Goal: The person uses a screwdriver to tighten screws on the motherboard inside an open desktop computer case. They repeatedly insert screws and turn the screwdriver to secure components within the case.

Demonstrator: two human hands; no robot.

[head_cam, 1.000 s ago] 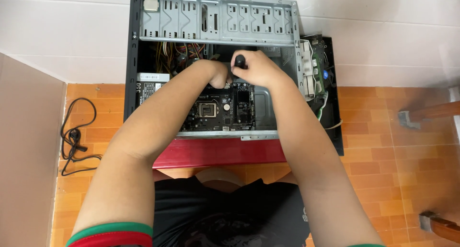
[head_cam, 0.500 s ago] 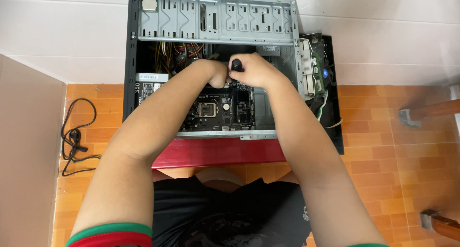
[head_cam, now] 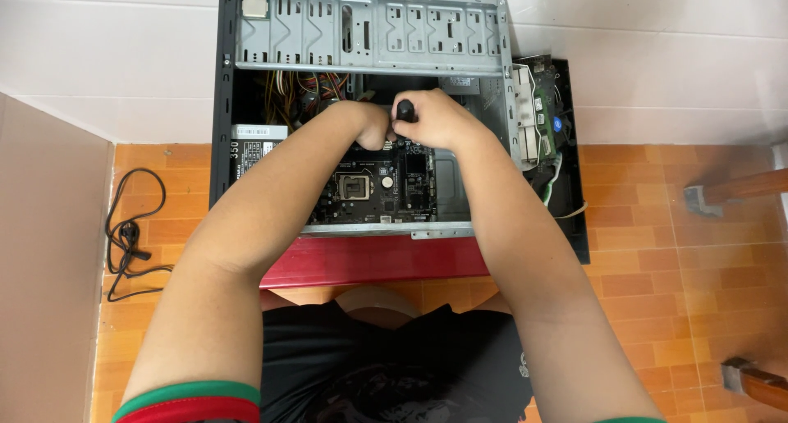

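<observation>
An open desktop computer case (head_cam: 226,103) lies on its side on the floor, with a dark motherboard (head_cam: 361,185) inside. My right hand (head_cam: 439,121) is closed around the black handle of a screwdriver (head_cam: 405,109), held upright over the upper edge of the board. My left hand (head_cam: 367,126) is curled right beside it, fingers touching the tool's shaft or the board below; the tip is hidden. Yellow and black cables (head_cam: 287,91) bunch at the case's upper left.
A power supply (head_cam: 250,144) sits at the case's left. A removed side panel with a green circuit board (head_cam: 552,128) leans at the right. A black cord (head_cam: 127,230) lies coiled on the orange tiles. Wooden furniture legs (head_cam: 730,189) stand at right. A red stool edge (head_cam: 369,263) is near me.
Both hands stay together over the motherboard; the screwdriver handle has shifted only slightly.
</observation>
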